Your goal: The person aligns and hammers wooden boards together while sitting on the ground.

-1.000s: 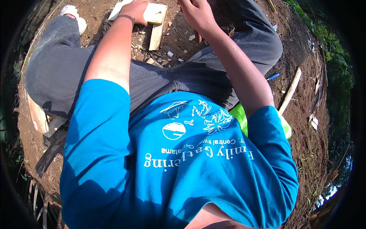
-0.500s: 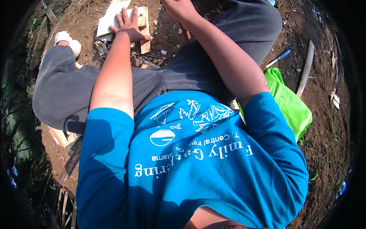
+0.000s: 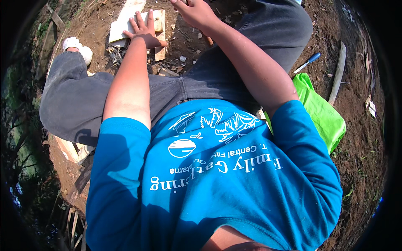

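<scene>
My left hand (image 3: 144, 34) lies flat with fingers spread on a pale wooden board (image 3: 118, 32), pressing it near the top left. Beneath and beside the board are another light wood piece (image 3: 160, 53) and a block (image 3: 159, 21) with a dark spot on its face. My right hand (image 3: 196, 16) is to the right of the boards, at the upper edge, with its fingers curled. What it grips is cut off by the frame edge, and I cannot make out its kind. A small brown end (image 3: 209, 40) shows below that wrist; I cannot tell what it belongs to.
A blue-handled tool with a light shaft (image 3: 307, 62) lies on the dirt at the right, near a bright green cloth or bag (image 3: 317, 109) and a long wood strip (image 3: 337, 75). Wood chips (image 3: 182, 58) litter the ground between my legs. More wood pieces (image 3: 71, 149) lie at the left.
The whole view has shifted slightly, with things sitting a little lower and to the right. My left hand stays flat on the board; my right hand stays curled near the upper edge.
</scene>
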The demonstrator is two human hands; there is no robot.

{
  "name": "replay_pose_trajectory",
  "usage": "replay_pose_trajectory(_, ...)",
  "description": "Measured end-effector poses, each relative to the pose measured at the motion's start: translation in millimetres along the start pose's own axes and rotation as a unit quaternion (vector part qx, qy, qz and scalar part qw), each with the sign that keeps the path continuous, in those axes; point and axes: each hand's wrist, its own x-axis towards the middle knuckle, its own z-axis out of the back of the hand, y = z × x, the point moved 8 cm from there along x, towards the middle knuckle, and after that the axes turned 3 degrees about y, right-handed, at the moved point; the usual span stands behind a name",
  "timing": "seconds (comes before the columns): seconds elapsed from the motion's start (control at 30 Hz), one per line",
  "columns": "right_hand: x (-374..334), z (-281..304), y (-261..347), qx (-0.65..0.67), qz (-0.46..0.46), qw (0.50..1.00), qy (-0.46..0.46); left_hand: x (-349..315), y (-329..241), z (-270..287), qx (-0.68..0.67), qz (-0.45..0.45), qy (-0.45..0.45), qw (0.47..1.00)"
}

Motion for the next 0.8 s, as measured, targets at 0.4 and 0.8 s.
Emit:
replay_pose_trajectory(0.4, -17, -20, 3, -0.044, 0.035, 0.998, 0.004, -3, -2, 6, 0.008, -0.004, 0.007, 1.000)
replay_pose_trajectory(0.8, -47, -16, 59, -0.027, 0.246, 0.966, -0.068, -29, 6, 26, -0.097, -0.042, -0.012, 0.994)
